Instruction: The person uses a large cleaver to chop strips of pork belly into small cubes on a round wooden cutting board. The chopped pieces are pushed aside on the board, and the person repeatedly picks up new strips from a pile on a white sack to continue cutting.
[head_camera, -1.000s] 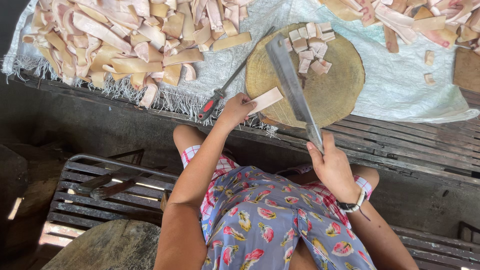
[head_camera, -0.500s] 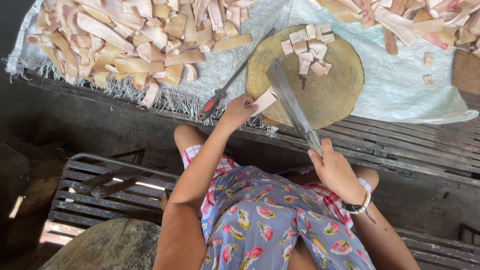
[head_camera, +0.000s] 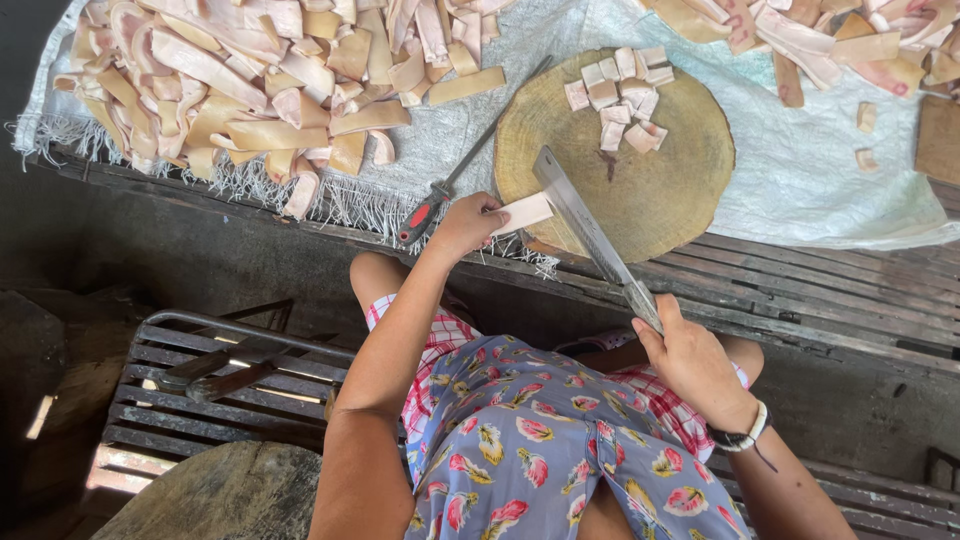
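A: Pale strip (head_camera: 524, 212) sits at the near-left edge of the round wooden chopping block (head_camera: 660, 190), its long axis running roughly left to right, tilted a little up toward the right. One end is pinched in the left hand (head_camera: 466, 222); the other end lies free on the wood.

B: And the blade?

A: The cleaver (head_camera: 585, 225) lies just right of the strip's free end, touching or nearly touching it. Its long blade runs diagonally from the block down toward the person's lap, so it crosses the strip's axis at a steep angle.

B: Which hand is closer to the strip?

A: The left, clearly: its fingers are closed around the strip's left end. The right hand (head_camera: 690, 360) is well apart from it, down by the bench edge, wrapped tight on the cleaver's handle. Only the blade reaches the strip.

B: So from the left fingers, the strip points where?

A: Rightward, onto the block and toward the blade. The fingertips are near the cutting edge, with only the short strip between them.

B: What else is around?

A: Small cut cubes (head_camera: 620, 95) gathered at the far side of the block, a heap of uncut strips (head_camera: 250, 90) on the woven sheet (head_camera: 800, 170) to the left, and a sharpening rod with a red handle (head_camera: 440, 195) lying just beside the left hand.
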